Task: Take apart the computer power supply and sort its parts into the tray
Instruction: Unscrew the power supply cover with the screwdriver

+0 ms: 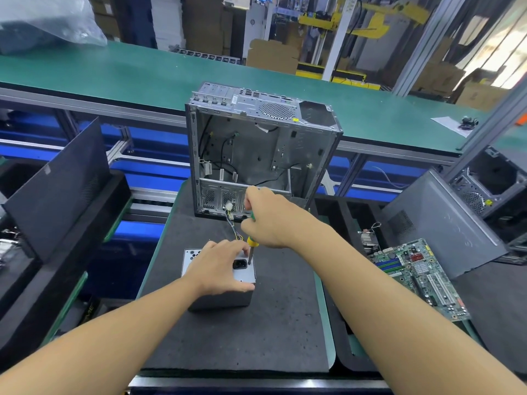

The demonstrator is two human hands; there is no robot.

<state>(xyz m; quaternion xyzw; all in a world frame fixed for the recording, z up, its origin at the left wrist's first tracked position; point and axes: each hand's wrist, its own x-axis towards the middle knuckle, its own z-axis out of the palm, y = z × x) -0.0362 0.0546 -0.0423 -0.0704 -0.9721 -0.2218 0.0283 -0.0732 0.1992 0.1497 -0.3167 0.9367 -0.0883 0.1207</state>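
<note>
Your right hand [268, 220] is closed tight round the green and yellow handle of a screwdriver [252, 241]. You hold it nearly upright with the metal shaft pointing down. The tip meets the top face of the power supply [245, 277], just beside its black power socket [239, 264]. You cannot tell from here whether the tip sits in a screw.

Your left hand [221, 266] clamps the power supply from above. Your palm covers much of the top face, your fingers reach the far edge close to the shaft, and your thumb presses on the near right corner.

The power supply stands on the black foam mat [233, 332], about midway along it and right in front of you. A bundle of coloured wires [231, 220] with a white connector runs from behind it towards the computer case [256, 155]. The case stands upright at the far end of the mat, with its open side facing you and a few black cables inside.

To your right a green motherboard [419, 275] lies flat, near a grey side panel [445, 232] that leans at a slant. To your left a black panel [57, 181] leans too. A green conveyor belt [142, 75] runs across behind the case.
</note>
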